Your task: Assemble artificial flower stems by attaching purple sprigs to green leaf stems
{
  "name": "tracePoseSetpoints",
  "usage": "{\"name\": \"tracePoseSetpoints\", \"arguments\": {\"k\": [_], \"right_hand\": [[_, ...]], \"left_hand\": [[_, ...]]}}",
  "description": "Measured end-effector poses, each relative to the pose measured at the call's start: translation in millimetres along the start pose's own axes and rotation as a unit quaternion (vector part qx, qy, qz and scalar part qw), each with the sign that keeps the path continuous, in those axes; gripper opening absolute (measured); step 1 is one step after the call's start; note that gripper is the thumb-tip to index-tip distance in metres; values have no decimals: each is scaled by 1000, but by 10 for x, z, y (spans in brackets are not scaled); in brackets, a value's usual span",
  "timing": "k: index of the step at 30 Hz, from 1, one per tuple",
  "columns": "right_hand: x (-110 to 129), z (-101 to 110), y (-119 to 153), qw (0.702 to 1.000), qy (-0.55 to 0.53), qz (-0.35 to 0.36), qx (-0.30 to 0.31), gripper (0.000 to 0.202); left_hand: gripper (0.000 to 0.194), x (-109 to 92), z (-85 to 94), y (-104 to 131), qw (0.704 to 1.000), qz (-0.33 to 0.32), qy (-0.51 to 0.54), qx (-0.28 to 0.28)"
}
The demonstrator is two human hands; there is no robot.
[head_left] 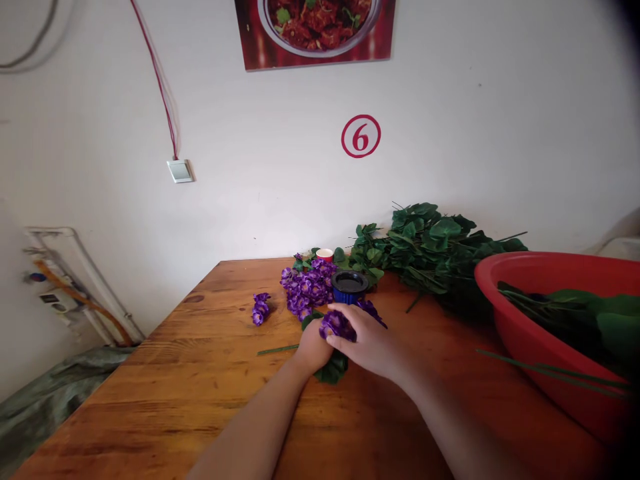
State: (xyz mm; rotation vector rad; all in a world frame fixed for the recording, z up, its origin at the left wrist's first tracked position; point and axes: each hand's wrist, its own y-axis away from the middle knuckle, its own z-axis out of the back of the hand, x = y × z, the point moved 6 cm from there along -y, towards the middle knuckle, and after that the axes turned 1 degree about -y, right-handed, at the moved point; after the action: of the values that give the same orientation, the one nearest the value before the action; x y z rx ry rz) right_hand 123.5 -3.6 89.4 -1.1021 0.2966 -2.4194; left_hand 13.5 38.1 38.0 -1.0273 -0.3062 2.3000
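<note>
My left hand (pixel 315 343) is closed round the green stem (pixel 277 349) of an artificial plant, whose dark leaves (pixel 333 369) show below the fingers. The stem's bare end sticks out to the left over the table. Purple artificial flowers (pixel 337 325) sit at the top of it, and my right hand (pixel 364 337) grips them between thumb and fingers. More purple petals (pixel 373 312) show behind that hand. Just beyond stands a blue tub with a black top (pixel 350 283). A heap of purple flowers (pixel 307 290) lies left of the tub, with a small loose cluster (pixel 261 309) farther left.
A pile of green leafy stems (pixel 435 243) lies along the wall at the back right. The red basin (pixel 525 333) at the right holds more leaves, with stems over its rim. A small red and white cup (pixel 325 255) stands at the wooden table's (pixel 200 373) back.
</note>
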Motion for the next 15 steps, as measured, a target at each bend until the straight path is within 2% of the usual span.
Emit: {"name": "tracePoseSetpoints", "arguments": {"k": [4, 9, 11, 13, 15], "right_hand": [[38, -164, 10, 994, 83, 56, -35, 32], [-71, -246, -68, 986, 70, 95, -117, 28], [-151, -175, -108, 986, 40, 80, -140, 22], [-275, -52, -147, 987, -2, 34, -158, 15], [-431, 94, -169, 983, -48, -30, -174, 15]], "left_hand": [[18, 45, -24, -14, 999, -3, -53, 3], [15, 98, 3, -29, 998, 54, 6, -31], [10, 82, 12, -30, 997, 59, 37, -26], [9, 65, 16, -31, 995, 62, 72, -10], [23, 68, 19, -28, 992, 79, 94, 3]]}}
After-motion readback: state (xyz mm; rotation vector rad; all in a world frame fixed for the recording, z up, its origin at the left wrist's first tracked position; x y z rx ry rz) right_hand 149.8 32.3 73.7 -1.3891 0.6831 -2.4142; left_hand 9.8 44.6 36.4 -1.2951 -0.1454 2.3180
